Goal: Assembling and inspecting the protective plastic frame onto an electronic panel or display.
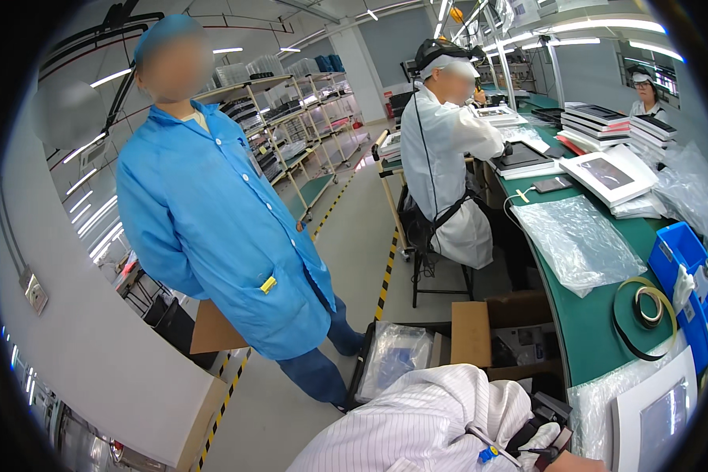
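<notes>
**Turned from the bench, hands out of sight**

At the near edge a white striped sleeve (433, 425) fills the bottom of the view, bent across the body, with a blue clip and a dark strap by the wrist. Neither the left nor the right hand shows, so I cannot tell whether they are open, closed or holding anything.

Nearest that sleeve, at the near right, a white-framed screen unit (657, 417) lies in clear plastic on the green bench (586, 330), probably wrapped to guard its face. Just beyond it a dark tape roll (643, 308) lies flat, within easy reach. A blue bin (680, 252) sits at the right edge; its contents are too hidden to name. An empty clear bag (578, 240) lies spread farther along.

Below the bench edge, an open cardboard box (472, 334) and a dark tray holding a plastic bag (393, 354) stand on the floor.

To the left a person in a blue coat (212, 228) stands in the aisle. Farther off, a seated person in a white coat (444, 169) works at the bench, beside stacked screen units (610, 173). Metal shelving (291, 134) with trays lines the far left.
</notes>
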The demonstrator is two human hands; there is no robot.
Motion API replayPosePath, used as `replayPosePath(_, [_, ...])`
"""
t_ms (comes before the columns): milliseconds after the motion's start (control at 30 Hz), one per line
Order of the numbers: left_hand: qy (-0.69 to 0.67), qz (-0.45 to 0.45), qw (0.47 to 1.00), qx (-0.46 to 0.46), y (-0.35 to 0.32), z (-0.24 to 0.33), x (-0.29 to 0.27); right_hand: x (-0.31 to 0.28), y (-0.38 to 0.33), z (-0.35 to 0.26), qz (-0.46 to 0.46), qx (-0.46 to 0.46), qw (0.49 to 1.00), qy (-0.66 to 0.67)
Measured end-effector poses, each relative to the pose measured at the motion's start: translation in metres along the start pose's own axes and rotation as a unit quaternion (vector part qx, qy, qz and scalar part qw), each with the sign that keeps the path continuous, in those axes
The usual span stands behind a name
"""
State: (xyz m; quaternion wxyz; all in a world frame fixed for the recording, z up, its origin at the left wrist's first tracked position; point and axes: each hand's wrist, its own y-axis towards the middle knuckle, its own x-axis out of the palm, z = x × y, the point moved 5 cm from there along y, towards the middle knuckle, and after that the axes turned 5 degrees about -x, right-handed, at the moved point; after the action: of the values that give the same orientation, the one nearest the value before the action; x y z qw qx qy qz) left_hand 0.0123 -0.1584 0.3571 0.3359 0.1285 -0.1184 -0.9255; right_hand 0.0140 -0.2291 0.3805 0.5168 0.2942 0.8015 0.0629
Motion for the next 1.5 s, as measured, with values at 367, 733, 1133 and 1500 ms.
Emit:
replayPosePath(367, [-0.001, 0.035, 0.998, -0.047, 0.002, -0.016, -0.006, -0.001, -0.004, -0.005, 0.021, -0.121, 0.988, -0.098])
replayPosePath(733, [0.052, 0.193, 0.974, -0.107, -0.012, -0.012, -0.065, -0.033, 0.003, -0.008, 0.073, 0.086, 0.982, -0.148])
replayPosePath(1133, [0.229, 0.304, 0.923, -0.058, 0.000, -0.063, -0.143, -0.029, -0.009, 0.033, -0.080, 0.219, 0.914, -0.331])
replayPosePath(1500, [0.139, 0.216, 0.932, -0.257, 0.034, -0.084, -0.139, -0.019, -0.017, 0.027, -0.092, 0.295, 0.865, -0.395])
